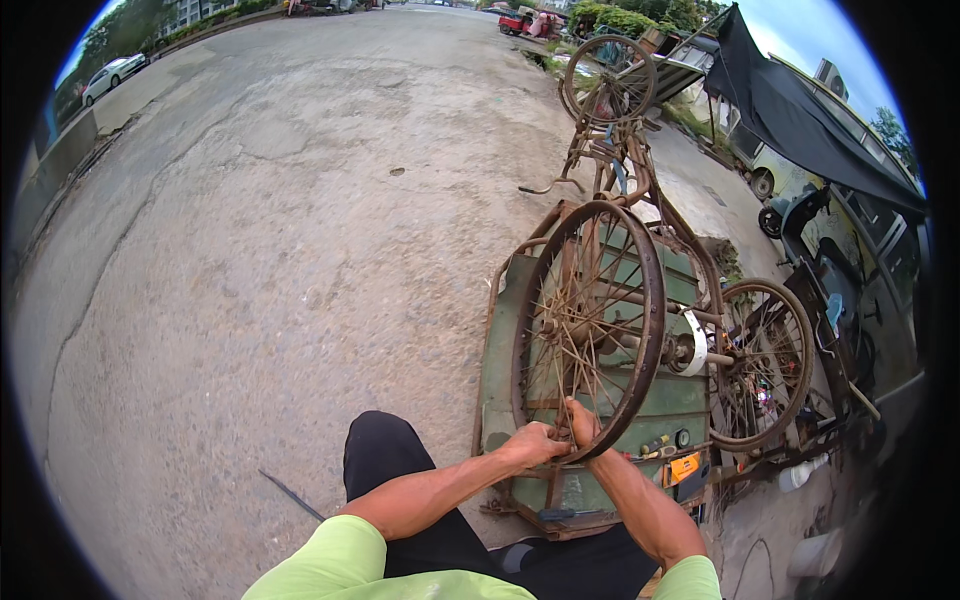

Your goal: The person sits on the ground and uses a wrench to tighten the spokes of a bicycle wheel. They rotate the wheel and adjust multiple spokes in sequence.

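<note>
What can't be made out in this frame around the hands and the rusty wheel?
- Left hand and right hand: head view; whatever they pinch at the rusty wheel rim is too small.
- Tools on the green cart bed: too small to identify.
- Right side: darkened by the fisheye rim.

Roadside repair spot: cracked concrete lot (250, 250), overturned rusty cargo tricycle (620, 330).

Count, head view: rusty spoked wheels, 3 — near wheel (590, 330), right wheel (765, 362), far front wheel (608, 80). Hands on near wheel's rim, 2 — left hand (533, 443), right hand (582, 420). Green cart bed (500, 340), 1. White car (110, 75), 1. Dark canopy (790, 110), 1.
</note>
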The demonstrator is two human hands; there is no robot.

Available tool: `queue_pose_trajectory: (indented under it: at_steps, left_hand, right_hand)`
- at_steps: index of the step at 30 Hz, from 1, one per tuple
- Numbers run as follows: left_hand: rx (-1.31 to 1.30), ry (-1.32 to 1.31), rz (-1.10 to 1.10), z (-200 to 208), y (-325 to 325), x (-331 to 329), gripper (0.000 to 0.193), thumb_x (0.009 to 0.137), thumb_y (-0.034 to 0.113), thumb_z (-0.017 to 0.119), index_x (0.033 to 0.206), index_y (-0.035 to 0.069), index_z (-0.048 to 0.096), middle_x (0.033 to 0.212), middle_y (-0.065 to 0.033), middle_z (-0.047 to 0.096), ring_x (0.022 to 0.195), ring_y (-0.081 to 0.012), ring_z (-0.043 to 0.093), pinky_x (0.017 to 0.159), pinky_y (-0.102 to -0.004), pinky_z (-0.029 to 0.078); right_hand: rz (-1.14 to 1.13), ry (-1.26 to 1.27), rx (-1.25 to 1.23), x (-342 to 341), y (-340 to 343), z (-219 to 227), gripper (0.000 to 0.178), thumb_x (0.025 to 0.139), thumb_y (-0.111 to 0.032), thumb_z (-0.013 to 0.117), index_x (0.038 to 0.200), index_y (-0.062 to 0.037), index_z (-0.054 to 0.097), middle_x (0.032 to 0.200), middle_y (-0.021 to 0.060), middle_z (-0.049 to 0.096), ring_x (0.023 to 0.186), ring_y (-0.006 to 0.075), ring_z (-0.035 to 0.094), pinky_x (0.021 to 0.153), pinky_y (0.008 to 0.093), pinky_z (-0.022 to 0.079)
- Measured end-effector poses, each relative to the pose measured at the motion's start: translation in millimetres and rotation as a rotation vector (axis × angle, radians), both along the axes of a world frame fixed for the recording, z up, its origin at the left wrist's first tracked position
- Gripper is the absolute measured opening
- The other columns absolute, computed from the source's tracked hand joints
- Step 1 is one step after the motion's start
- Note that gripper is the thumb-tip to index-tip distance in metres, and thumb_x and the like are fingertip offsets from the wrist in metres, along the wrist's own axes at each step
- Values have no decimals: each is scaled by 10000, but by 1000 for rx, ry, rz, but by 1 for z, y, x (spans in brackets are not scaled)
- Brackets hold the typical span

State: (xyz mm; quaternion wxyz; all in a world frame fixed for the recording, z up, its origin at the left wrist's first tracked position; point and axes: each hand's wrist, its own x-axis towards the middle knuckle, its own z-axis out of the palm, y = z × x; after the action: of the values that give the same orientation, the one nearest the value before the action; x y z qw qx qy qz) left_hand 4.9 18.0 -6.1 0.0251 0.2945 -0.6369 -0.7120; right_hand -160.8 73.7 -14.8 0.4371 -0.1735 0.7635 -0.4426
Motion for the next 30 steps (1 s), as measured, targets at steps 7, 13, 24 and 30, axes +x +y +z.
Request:
queue_pose_trajectory:
  at_steps: [7, 13, 24, 30]
  left_hand:
    - [-32, 60, 104, 3, 11, 2, 407, 876, 350, 773, 918, -50, 711, 804, -86, 684, 758, -167, 625, 678, -371, 477]
    - [-249, 39, -62, 11, -4, 3, 475, 898, 413, 741, 913, -56, 673, 790, -156, 660, 752, -238, 626, 685, -420, 471]
    - [-466, 231, -142, 6, -14, 6, 424, 976, 371, 714, 960, -47, 646, 863, -230, 660, 776, -337, 622, 707, -459, 478]
    - [-328, 134, -228, 22, -23, 5, 417, 987, 361, 709, 933, -47, 646, 792, -160, 663, 706, -265, 644, 645, -436, 488]
  right_hand:
    - [141, 43, -19, -7, 5, -8, 680, 1058, -614, 464, 1096, 30, 677, 869, 99, 680, 746, 198, 656, 702, 338, 538]
    - [6, -73, -71, 2, 2, -6, 711, 1055, -651, 430, 1007, 6, 696, 856, 89, 672, 726, 194, 626, 699, 339, 522]
    - [-53, -184, -206, -6, -3, -34, 719, 1040, -696, 409, 876, -39, 652, 732, 78, 604, 683, 194, 594, 638, 324, 488]
    - [-79, -212, -220, -3, -1, -37, 731, 1064, -673, 366, 910, -23, 665, 747, 89, 636, 685, 196, 601, 640, 356, 504]
